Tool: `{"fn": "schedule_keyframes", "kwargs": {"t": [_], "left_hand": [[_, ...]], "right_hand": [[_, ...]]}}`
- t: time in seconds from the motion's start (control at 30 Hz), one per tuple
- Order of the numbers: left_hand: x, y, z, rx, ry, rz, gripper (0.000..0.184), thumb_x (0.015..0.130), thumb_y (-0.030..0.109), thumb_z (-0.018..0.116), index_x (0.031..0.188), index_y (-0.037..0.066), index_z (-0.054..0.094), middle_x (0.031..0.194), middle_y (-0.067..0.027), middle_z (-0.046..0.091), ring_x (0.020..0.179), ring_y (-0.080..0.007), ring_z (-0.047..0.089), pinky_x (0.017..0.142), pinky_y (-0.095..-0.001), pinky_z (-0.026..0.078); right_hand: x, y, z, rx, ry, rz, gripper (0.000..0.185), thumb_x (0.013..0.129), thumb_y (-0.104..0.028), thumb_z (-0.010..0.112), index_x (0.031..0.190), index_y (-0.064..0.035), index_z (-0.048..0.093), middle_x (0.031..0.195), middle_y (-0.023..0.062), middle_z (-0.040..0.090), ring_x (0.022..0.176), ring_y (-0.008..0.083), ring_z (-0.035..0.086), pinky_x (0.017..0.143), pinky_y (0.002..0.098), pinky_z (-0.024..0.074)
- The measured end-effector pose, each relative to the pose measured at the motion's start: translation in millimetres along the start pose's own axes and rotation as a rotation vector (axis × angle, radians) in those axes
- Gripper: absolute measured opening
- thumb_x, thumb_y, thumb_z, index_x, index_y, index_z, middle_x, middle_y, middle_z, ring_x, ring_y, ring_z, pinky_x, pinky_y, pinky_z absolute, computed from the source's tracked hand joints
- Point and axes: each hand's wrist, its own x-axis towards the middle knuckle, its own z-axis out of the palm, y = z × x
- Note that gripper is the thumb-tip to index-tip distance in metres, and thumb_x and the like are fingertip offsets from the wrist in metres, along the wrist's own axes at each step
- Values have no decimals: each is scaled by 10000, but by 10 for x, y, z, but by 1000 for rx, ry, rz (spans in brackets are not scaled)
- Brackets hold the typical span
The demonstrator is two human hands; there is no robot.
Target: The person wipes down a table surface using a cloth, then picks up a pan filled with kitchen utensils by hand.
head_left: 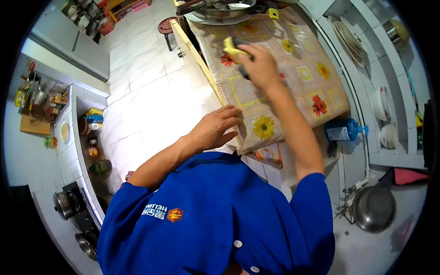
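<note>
My right hand is closed round a yellow-and-black object, which is smeared by motion; its exact kind is unclear. It is over the left part of a table covered with a flowered plastic tablecloth. My left hand lies at the table's near left edge, fingers stretched out and holding nothing, fingertips touching or close to the cloth's border.
A metal pan with things in it stands at the table's far end, beside another yellow-and-black item. A blue bottle is at the right. Plates fill wall shelves. A round stool stands on the tiled floor.
</note>
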Motion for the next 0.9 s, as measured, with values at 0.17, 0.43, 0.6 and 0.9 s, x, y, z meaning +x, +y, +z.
{"fn": "schedule_keyframes", "kwargs": {"t": [0.17,0.43,0.6,0.9], "left_hand": [[-161,-319,-78,-109,-103,141,431,785,109,751,1190,49,616,1390,-160,532,1314,-385,480,1056,-433,474],[-270,-566,-174,-202,-62,267,333,770,40,735,1096,52,670,1318,-135,594,1285,-389,514,1029,-433,493],[-84,-548,-223,-321,102,118,202,784,-50,686,967,33,710,1093,-135,683,1008,-332,663,878,-382,545],[58,-716,-259,-605,301,-333,163,905,7,653,1058,-6,707,998,-74,710,923,-133,660,809,-266,527]], "right_hand": [[-344,-348,393,-415,-231,-99,304,868,-244,669,1161,-174,707,1154,89,611,1055,325,558,877,454,474],[-1634,-952,-508,-431,-313,18,312,799,-160,712,1111,-142,719,1089,117,615,1025,330,560,847,439,474],[-1736,-1150,-833,-232,-276,163,285,781,-119,705,1065,-119,736,1056,127,629,1003,325,583,857,418,487],[-1908,-1002,-600,-302,-302,-74,263,723,-132,721,985,-123,725,1029,115,633,944,325,585,810,426,479]]}}
